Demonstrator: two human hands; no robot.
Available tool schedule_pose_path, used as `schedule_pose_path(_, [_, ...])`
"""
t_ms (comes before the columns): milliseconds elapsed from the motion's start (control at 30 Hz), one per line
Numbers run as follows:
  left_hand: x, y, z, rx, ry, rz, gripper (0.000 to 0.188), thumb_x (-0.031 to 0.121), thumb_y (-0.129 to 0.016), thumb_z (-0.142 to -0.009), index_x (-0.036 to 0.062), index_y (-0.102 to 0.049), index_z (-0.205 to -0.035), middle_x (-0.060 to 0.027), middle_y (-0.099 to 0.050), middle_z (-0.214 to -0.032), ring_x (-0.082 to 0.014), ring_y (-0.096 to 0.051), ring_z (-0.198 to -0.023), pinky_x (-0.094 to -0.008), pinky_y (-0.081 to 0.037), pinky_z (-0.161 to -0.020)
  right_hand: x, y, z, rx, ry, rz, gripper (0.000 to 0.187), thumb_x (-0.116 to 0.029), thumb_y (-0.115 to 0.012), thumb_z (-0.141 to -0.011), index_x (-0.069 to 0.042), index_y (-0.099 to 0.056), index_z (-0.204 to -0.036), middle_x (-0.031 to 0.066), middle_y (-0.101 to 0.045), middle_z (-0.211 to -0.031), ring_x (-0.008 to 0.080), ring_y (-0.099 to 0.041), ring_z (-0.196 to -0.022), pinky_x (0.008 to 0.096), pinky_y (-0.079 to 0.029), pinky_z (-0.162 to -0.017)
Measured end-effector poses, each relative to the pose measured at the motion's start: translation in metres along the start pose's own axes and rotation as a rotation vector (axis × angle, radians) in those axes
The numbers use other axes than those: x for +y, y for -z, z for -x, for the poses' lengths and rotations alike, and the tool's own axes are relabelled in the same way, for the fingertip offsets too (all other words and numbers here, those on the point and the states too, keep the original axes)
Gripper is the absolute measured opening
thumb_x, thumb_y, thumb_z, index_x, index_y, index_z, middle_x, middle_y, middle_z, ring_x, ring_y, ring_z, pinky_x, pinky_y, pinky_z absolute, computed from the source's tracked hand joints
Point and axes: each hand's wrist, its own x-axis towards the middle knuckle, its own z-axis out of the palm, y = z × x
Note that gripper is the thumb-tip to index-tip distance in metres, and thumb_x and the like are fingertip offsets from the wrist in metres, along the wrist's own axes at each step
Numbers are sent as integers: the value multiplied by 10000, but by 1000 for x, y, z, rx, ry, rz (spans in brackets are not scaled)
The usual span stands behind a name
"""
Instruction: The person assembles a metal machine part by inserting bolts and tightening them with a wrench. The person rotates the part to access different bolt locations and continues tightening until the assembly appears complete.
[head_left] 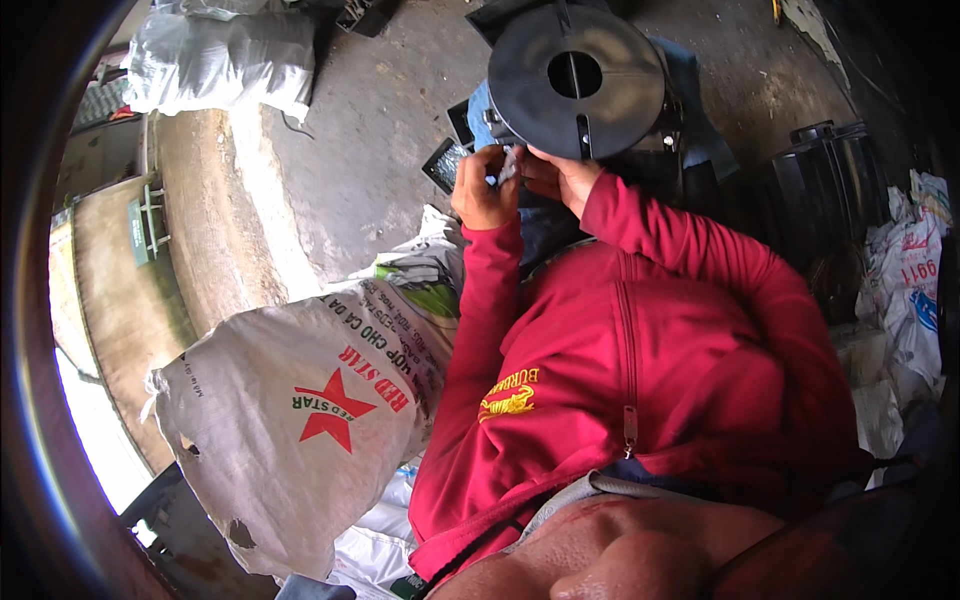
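Observation:
A round black part [627, 90] with a flat disc top, a hole in its middle and a slot near its front edge sits above my lap, over my blue trousers. My left hand [484, 192] is closed at the front left of the disc. Pinched in its fingers is a small, crumpled, whitish-grey piece [510, 164], too small to name surely. Close beside it, my right hand [572, 182] lies against the disc's front edge with its fingers bent toward the left hand. Its fingertips are partly hidden, and what they grip cannot be made out.
Black trays [441, 166], one with small shiny pieces, stand left of the disc. A large white printed sack [270, 400] lies at my left. Clear-wrapped bundles [220, 60] lie at the far left. Black cylindrical parts [828, 180] and more white sacks [905, 270] are at the right.

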Motion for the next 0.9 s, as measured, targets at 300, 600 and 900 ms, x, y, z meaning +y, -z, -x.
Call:
schedule_pose_path(300, [8, 9, -13, -39, -74, -46, 310, 40, -701, -656, 59, -612, -952, -73, -582, -782, -185, -577, -608, -271, -446, -512, -3, 0, -1, 17, -2, -12, 241, -309, -644, -796, -165, -568, -974, -34, -619, -898, 91, -590, -862, 263, -455, -755])
schedule_pose_path(600, [2, 12, -26, -200, -180, -74, 246, -5, -655, -676, 53, -616, -913, -95, -604, -813, -225, -604, -696, -297, -482, -615, 3, 12, -4, 0, -24, -5, 285, -306, -625, -813, -140, -556, -1035, -18, -624, -984, 109, -584, -966, 260, -447, -780])
schedule_pose_path(900, [1, 7, -20, -125, -130, -124, 183, 77, -694, -707, 75, -634, -880, -83, -584, -716, -225, -588, -601, -300, -456, -529, 6, 12, -3, 18, -15, 10, 305, -325, -642, -794, -142, -564, -1025, 3, -619, -996, 121, -581, -972, 280, -445, -794])
